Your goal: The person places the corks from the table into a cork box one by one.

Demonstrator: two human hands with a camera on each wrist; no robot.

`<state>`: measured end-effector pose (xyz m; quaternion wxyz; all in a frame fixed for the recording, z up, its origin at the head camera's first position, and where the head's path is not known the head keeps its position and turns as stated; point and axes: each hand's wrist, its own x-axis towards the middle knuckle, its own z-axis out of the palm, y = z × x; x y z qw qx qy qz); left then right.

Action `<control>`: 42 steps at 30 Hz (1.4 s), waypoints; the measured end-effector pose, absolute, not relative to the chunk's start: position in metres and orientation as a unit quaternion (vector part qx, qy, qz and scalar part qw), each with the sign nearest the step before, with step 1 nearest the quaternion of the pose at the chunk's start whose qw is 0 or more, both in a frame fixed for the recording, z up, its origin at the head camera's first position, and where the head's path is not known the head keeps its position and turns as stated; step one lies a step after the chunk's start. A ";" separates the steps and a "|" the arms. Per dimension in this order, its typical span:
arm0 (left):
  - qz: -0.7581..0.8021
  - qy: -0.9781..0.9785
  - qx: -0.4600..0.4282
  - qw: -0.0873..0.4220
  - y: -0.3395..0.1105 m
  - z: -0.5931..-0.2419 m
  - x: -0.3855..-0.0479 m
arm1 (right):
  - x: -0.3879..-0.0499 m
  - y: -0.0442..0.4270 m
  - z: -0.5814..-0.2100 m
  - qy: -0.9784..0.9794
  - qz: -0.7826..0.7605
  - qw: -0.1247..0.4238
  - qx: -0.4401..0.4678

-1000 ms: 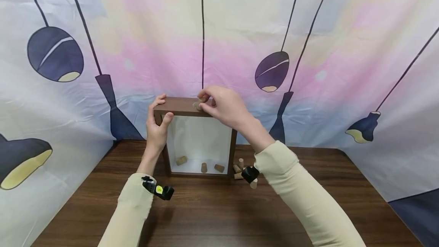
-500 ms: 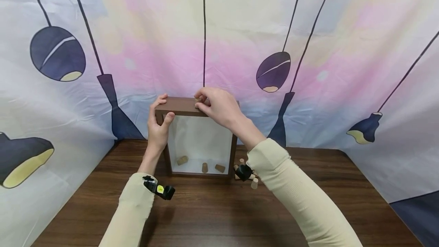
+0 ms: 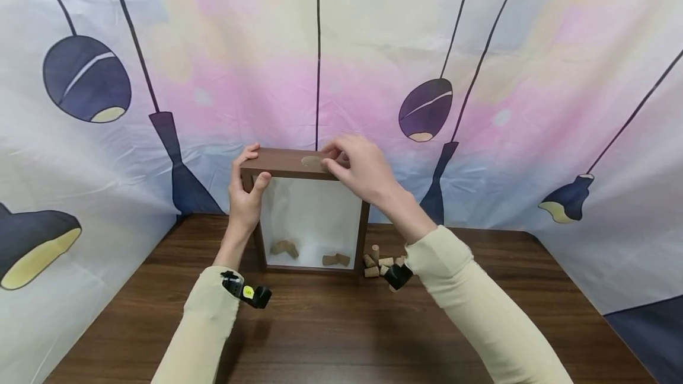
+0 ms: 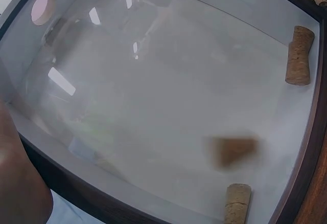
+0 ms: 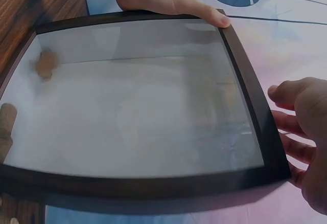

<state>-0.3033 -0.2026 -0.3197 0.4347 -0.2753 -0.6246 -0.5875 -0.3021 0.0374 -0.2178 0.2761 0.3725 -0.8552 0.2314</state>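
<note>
A brown-framed box with a clear front stands upright on the tabletop, a round hole in its top. The left hand grips its upper left corner; the right hand is beside the hole, fingers bent. Inside, four tan corks lie low, one blurred. More loose corks cluster just right of the box.
</note>
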 end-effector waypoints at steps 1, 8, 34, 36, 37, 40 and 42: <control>-0.587 -0.625 -0.275 0.436 -0.203 -0.319 -0.304 | -0.301 0.041 -0.219 -0.852 0.238 0.280 0.374; -0.592 -0.618 -0.270 0.442 -0.211 -0.333 -0.324 | -0.293 0.069 -0.230 -0.845 0.270 0.284 0.364; -0.597 -0.622 -0.268 0.429 -0.202 -0.319 -0.303 | -0.280 0.154 -0.293 -0.851 0.246 0.307 0.348; -0.598 -0.622 -0.267 0.429 -0.202 -0.319 -0.302 | -0.281 0.157 -0.300 -0.851 0.241 0.301 0.355; -0.598 -0.623 -0.266 0.429 -0.202 -0.319 -0.302 | -0.282 0.158 -0.304 -0.852 0.239 0.298 0.359; -0.598 -0.621 -0.267 0.430 -0.202 -0.320 -0.303 | -0.283 0.162 -0.314 -0.855 0.237 0.282 0.367; -0.594 -0.622 -0.269 0.434 -0.205 -0.323 -0.309 | -0.283 0.163 -0.321 -0.857 0.238 0.270 0.368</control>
